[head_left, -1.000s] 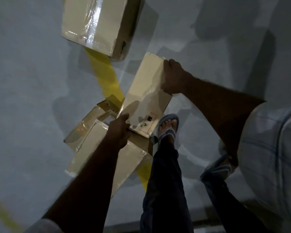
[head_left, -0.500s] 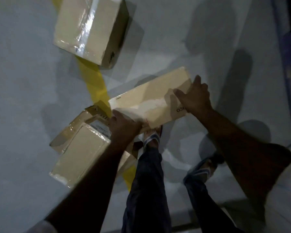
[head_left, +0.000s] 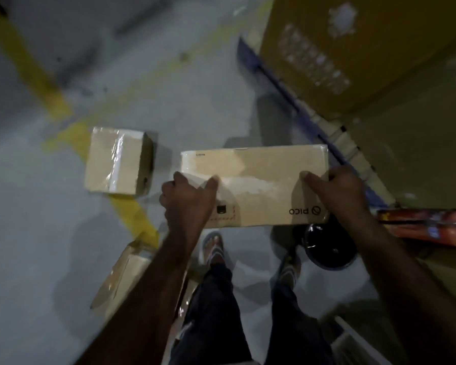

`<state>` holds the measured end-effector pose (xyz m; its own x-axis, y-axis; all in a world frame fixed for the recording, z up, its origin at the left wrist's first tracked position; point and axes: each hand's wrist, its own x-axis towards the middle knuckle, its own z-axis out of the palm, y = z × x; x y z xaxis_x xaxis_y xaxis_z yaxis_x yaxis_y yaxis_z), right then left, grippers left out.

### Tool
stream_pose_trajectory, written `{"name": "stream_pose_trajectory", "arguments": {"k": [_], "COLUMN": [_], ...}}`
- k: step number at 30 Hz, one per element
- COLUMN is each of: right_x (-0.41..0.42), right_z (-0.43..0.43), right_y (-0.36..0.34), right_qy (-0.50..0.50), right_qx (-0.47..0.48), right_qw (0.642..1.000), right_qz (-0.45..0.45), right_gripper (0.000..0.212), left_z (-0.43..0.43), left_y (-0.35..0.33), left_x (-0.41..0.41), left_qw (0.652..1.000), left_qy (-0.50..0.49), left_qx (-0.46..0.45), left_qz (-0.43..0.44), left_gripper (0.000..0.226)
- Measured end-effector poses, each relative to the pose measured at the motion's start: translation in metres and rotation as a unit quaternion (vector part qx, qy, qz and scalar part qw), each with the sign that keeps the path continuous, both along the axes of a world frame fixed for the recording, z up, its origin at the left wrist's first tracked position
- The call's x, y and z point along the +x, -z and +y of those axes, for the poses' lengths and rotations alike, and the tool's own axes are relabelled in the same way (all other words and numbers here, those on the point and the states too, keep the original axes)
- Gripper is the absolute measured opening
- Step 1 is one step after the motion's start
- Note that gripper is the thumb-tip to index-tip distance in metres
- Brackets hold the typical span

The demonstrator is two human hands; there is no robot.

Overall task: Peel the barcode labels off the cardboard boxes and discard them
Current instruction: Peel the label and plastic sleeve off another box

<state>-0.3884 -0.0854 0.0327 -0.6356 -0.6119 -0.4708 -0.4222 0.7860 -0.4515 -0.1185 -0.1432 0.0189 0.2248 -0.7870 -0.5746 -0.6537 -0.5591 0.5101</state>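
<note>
I hold a long flat cardboard box (head_left: 258, 180) level in front of me, above the floor, with "PICO" printed on its near right corner. My left hand (head_left: 187, 198) grips its left end, thumb on the top face. My right hand (head_left: 334, 191) grips its right end, fingers curled over the edge. A pale rectangular patch runs across the middle of the top face. A small dark printed mark (head_left: 221, 209) with a red dashed outline sits by my left hand. No barcode label is plainly visible on the box.
A taped cardboard box (head_left: 116, 164) lies on the grey floor to the left, by a yellow floor line (head_left: 132, 212). More boxes (head_left: 121, 275) lie near my left leg. A black round bin (head_left: 327, 246) stands below the held box. Large cartons (head_left: 353, 48) and a colourful package (head_left: 427, 225) stand to the right.
The long box has been lifted off the pile and turned level in front of me. The view has swung right, bringing the bin and the large cartons into sight.
</note>
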Motion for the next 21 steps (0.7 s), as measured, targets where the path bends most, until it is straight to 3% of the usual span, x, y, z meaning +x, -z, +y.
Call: {"name": "stream_pose_trajectory", "arguments": {"k": [3,6,11,17,21], "right_x": [-0.036,-0.074,-0.116,-0.119,-0.109], "right_z": [0.037,0.099,0.251,0.442,0.546], "right_y": [-0.08,-0.148,-0.236,-0.306,-0.335], "right_qy": [0.067,0.146,0.319,0.552,0.617], "right_qx": [-0.047,-0.11,-0.196,-0.257,-0.307], "right_qw": [0.996,0.983,0.927,0.793,0.722], "right_qz": [0.017,0.026,0.002,0.004,0.061], "right_gripper": [0.05,0.037,0.041,0.042,0.054], "left_z": [-0.02,-0.015,0.084,0.265,0.36], "left_y": [-0.068,-0.148,-0.255,-0.333,-0.357], "left_x": [-0.036,-0.089,-0.182,-0.263,-0.297], "left_qw": [0.99,0.959,0.86,0.714,0.642], "left_qy": [0.123,0.214,0.317,0.418,0.466], "left_qx": [-0.067,-0.127,-0.279,-0.358,-0.321], "left_qz": [0.023,0.136,0.285,0.432,0.518], "left_gripper": [0.072,0.043,0.05,0.041,0.04]}}
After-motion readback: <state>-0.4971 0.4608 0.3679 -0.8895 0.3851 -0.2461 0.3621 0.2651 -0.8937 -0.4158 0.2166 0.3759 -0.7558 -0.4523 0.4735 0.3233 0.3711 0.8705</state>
